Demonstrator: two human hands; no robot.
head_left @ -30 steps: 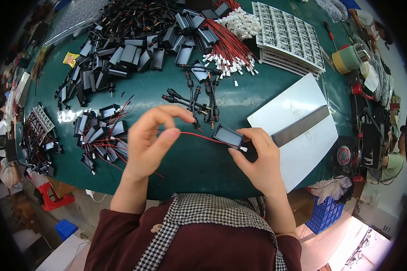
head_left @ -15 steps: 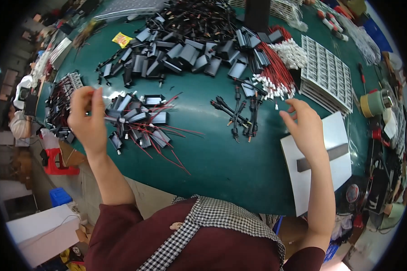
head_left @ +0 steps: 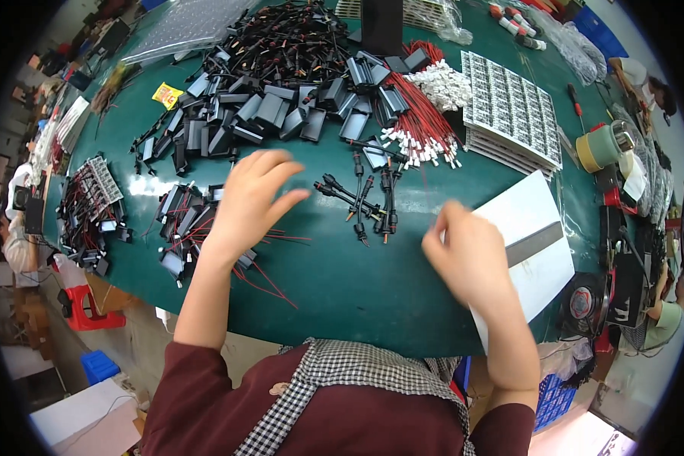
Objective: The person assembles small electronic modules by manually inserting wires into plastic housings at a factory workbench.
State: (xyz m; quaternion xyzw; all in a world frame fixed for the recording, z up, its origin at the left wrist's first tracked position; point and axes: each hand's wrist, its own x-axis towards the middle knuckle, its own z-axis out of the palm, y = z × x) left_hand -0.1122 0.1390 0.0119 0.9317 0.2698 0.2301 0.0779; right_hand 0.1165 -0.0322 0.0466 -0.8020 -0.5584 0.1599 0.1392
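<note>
My left hand (head_left: 254, 190) hovers over the right side of a pile of dark grey housings with red wires (head_left: 182, 235); its fingers are stretched apart with nothing between them. In front of the white board, my right hand (head_left: 470, 254) is closed in a pinch. A faint, blurred red wire appears to rise from its fingertips. Between my hands lie several black cable connectors (head_left: 368, 197). Just beyond them is a bundle of red wires with white plugs (head_left: 418, 121). Part of the housing pile is hidden behind my left hand and forearm.
Behind lie heaped grey housings (head_left: 273, 110) and black cables (head_left: 289, 38). A stack of white grid panels (head_left: 509, 110) stands at right, beyond a white board with a dark bar (head_left: 539, 220). A green cup (head_left: 600, 148) is at the right edge. Another filled pile (head_left: 91, 205) sits left.
My left hand has moved right, from the left side of the housing pile to its right side, and its fingers have spread. The right hand has come nearer to me and closed.
</note>
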